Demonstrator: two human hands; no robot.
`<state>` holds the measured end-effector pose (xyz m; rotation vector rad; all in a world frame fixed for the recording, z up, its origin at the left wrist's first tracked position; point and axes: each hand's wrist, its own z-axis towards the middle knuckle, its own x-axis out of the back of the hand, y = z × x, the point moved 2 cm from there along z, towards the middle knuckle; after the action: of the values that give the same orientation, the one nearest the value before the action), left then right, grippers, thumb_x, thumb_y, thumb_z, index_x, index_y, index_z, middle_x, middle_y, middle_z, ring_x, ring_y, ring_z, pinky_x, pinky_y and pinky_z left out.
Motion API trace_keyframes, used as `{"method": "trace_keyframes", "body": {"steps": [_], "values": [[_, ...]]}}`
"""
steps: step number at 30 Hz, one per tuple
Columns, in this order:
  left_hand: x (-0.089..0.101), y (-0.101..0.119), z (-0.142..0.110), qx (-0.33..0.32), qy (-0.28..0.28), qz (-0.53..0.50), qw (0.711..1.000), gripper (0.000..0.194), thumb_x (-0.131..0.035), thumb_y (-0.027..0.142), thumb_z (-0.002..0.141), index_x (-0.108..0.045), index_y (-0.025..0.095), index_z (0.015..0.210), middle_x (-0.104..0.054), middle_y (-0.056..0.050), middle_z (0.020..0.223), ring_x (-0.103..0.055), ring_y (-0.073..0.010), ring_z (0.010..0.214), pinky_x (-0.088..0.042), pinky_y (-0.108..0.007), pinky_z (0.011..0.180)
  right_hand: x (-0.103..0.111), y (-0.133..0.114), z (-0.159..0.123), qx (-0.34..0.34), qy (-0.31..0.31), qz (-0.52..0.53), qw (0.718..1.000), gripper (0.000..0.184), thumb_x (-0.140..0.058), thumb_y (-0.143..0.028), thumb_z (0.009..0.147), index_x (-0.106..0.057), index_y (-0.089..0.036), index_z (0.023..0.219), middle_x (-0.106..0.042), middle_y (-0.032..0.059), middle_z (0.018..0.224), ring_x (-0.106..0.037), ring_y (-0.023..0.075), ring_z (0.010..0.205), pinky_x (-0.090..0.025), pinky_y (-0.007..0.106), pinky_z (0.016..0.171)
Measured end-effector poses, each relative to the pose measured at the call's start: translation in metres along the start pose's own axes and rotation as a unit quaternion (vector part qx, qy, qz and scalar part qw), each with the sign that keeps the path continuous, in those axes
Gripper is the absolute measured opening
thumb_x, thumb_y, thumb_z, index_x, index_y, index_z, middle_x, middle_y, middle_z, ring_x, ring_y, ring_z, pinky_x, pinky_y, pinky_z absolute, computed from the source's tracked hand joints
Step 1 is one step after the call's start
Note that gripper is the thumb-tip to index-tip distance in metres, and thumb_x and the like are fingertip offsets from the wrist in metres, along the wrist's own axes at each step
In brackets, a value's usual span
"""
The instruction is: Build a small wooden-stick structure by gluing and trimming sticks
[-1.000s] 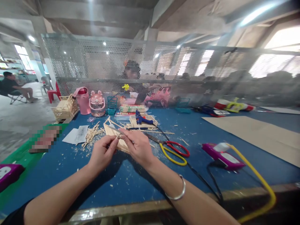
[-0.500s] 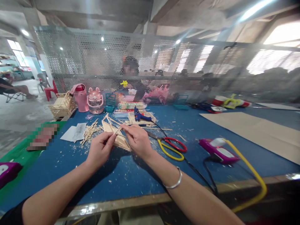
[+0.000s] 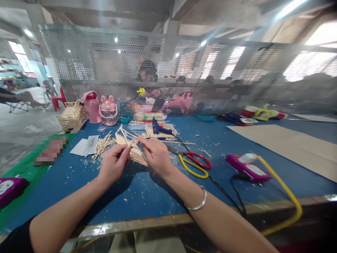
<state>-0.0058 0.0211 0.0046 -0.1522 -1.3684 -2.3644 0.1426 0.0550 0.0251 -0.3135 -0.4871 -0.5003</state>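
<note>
Over the blue table, my left hand [image 3: 114, 162] pinches a thin wooden stick [image 3: 136, 148] between thumb and forefinger. My right hand [image 3: 158, 157] is closed at the stick's other end, its fingers bent and their tips partly hidden. Right behind and beneath both hands leans a small frame of pale wooden sticks [image 3: 121, 137] with slatted sides; whether the fingers also touch it I cannot tell. Loose sticks [image 3: 104, 143] lie in a heap to the left. Scissors [image 3: 195, 168] with one red and one yellow handle rest beside my right hand.
A blue glue gun [image 3: 160, 128] lies on a stick panel behind my hands, its cord running right. Purple devices [image 3: 249, 169] sit at both sides. Pink bottles [image 3: 108, 111] and a stick-built box [image 3: 71, 116] stand back left. Brown cardboard [image 3: 289, 144] lies right. Behind a perforated screen [image 3: 105, 66] sits a person.
The view has shifted slightly, so the table things appear a little further right. Both hands stay close together at the stick, with only small finger movement.
</note>
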Motion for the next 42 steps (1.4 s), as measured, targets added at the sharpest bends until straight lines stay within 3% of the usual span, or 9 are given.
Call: {"method": "trace_keyframes", "body": {"steps": [5,11,15,18,24,27,33,38,42], "values": [[-0.001,-0.001,0.0,-0.021,-0.006,0.012,1.0,0.024,-0.05,0.035,0.082,-0.061,0.015,0.074,-0.053,0.002,0.058,-0.053,-0.008,0.046,-0.04,-0.018,0.045,0.004,-0.003,0.0,-0.031,0.059,-0.005,0.998,0.022,-0.048,-0.018,0.085,-0.067,-0.018,0.096,-0.072,0.0047,0.088,-0.063,0.0161,0.08,-0.046,0.029,0.075],[0.0,-0.001,0.0,-0.028,-0.006,0.034,0.999,0.026,-0.048,0.034,0.083,-0.059,0.015,0.071,-0.052,0.002,0.057,-0.053,-0.0082,0.045,-0.04,-0.018,0.046,0.002,-0.007,0.002,0.043,0.007,-0.012,0.999,0.021,-0.05,-0.016,0.084,-0.067,-0.019,0.096,-0.073,0.0013,0.079,-0.064,0.0138,0.073,-0.039,0.031,0.073],[-0.001,-0.001,0.0,-0.021,-0.012,0.031,0.999,0.025,-0.048,0.035,0.083,-0.061,0.015,0.075,-0.054,0.001,0.061,-0.054,-0.0086,0.047,-0.04,-0.018,0.045,0.005,-0.003,0.003,0.0,0.032,-0.039,0.999,0.019,-0.05,-0.017,0.084,-0.068,-0.019,0.09,-0.072,0.002,0.075,-0.064,0.0135,0.069,-0.034,0.035,0.081],[-0.001,-0.001,0.0,-0.016,-0.014,0.03,0.999,0.028,-0.048,0.037,0.083,-0.061,0.015,0.073,-0.052,0.002,0.057,-0.053,-0.0088,0.045,-0.04,-0.019,0.044,0.004,-0.004,0.002,0.014,0.023,-0.032,0.999,0.02,-0.05,-0.018,0.084,-0.068,-0.021,0.092,-0.073,0.0015,0.084,-0.064,0.0138,0.078,-0.029,0.036,0.09],[-0.001,-0.002,0.001,-0.018,-0.01,0.023,1.0,0.026,-0.049,0.036,0.082,-0.062,0.015,0.075,-0.053,0.002,0.059,-0.054,-0.009,0.046,-0.041,-0.019,0.045,0.003,-0.005,0.001,-0.017,0.034,-0.047,0.998,0.02,-0.05,-0.017,0.083,-0.068,-0.021,0.091,-0.071,0.0002,0.073,-0.062,0.0134,0.071,-0.025,0.038,0.094],[-0.002,-0.003,0.001,-0.019,-0.013,0.019,1.0,0.025,-0.049,0.035,0.082,-0.062,0.015,0.076,-0.052,0.002,0.058,-0.054,-0.0091,0.046,-0.04,-0.019,0.045,0.002,-0.008,0.0,0.007,0.018,-0.046,0.999,0.022,-0.051,-0.017,0.082,-0.067,-0.022,0.096,-0.071,-0.001,0.073,-0.062,0.0134,0.072,-0.022,0.038,0.097],[-0.003,-0.003,-0.001,-0.003,-0.016,0.004,1.0,0.025,-0.048,0.035,0.083,-0.061,0.015,0.075,-0.053,0.002,0.058,-0.054,-0.0095,0.047,-0.04,-0.019,0.045,0.003,-0.014,0.0,-0.007,0.036,-0.068,0.997,0.02,-0.05,-0.021,0.084,-0.068,-0.022,0.093,-0.071,0.0015,0.084,-0.06,0.0142,0.078,-0.025,0.037,0.093],[-0.002,0.0,-0.001,-0.004,-0.009,0.016,1.0,0.027,-0.048,0.035,0.082,-0.056,0.016,0.066,-0.051,0.003,0.053,-0.052,-0.009,0.046,-0.038,-0.019,0.046,0.004,-0.01,0.0,0.011,-0.001,-0.077,0.997,0.023,-0.048,-0.02,0.085,-0.066,-0.024,0.099,-0.069,0.0022,0.087,-0.059,0.0154,0.082,-0.026,0.037,0.091],[-0.002,0.0,0.0,0.015,-0.008,-0.005,1.0,0.025,-0.05,0.037,0.081,-0.061,0.015,0.073,-0.051,0.003,0.053,-0.052,-0.0094,0.046,-0.039,-0.019,0.045,0.006,-0.006,0.001,0.001,0.012,-0.067,0.998,0.022,-0.045,-0.021,0.087,-0.065,-0.022,0.096,-0.069,0.0041,0.093,-0.06,0.0158,0.087,-0.028,0.037,0.093]]}}
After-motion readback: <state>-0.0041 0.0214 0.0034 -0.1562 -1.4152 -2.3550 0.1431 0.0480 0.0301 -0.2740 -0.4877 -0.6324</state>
